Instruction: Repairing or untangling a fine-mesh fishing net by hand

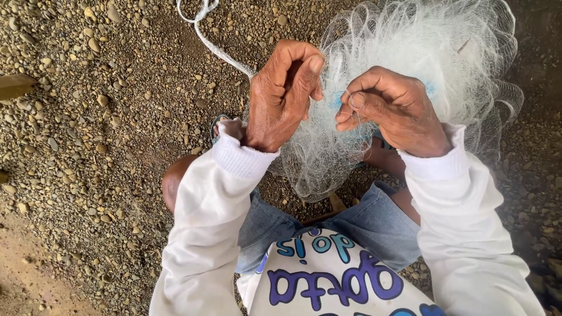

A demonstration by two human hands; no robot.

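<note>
Fishing net (410, 52), fine white mesh (bunched, upper right of frame): left hand (281, 96) clenched on its folds; right hand (389, 108) pinching strands; gravel ground (105, 117) beneath.

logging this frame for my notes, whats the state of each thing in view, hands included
left hand: fingers curled, gripping the net
right hand: pinched shut on net strands
fishing net: bunched in a loose heap, draped between the knees
white cord: slack, trailing from the net across the gravel
gravel ground: dry, loose pebbles
sandal: on the foot, mostly hidden
</note>
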